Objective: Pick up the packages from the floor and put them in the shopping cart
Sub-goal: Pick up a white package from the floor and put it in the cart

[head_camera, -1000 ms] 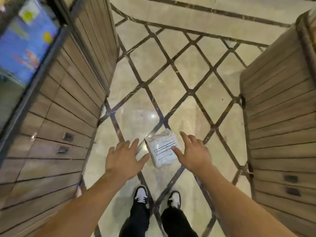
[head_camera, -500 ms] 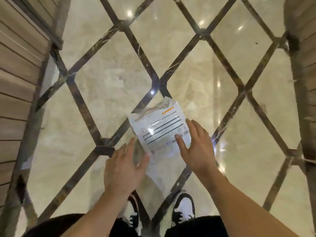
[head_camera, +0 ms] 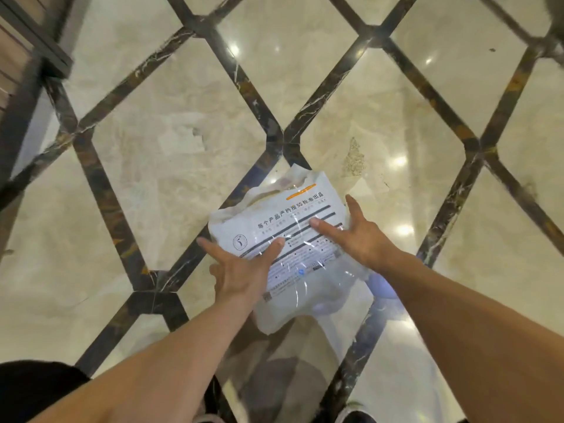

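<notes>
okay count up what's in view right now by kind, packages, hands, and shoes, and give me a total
Packages: 1, the white plastic package on the floor.
Hands: 2, left hand and right hand, both on the package.
Shoes: 2, only edges visible at the bottom.
Total: 5

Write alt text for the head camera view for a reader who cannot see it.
Two bare hands reach down to a white plastic package lying on a glossy marble floor with dark diagonal inlay; the left hand and right hand rest straight fingers on its left and right sides. No shopping cart is in view.
</notes>
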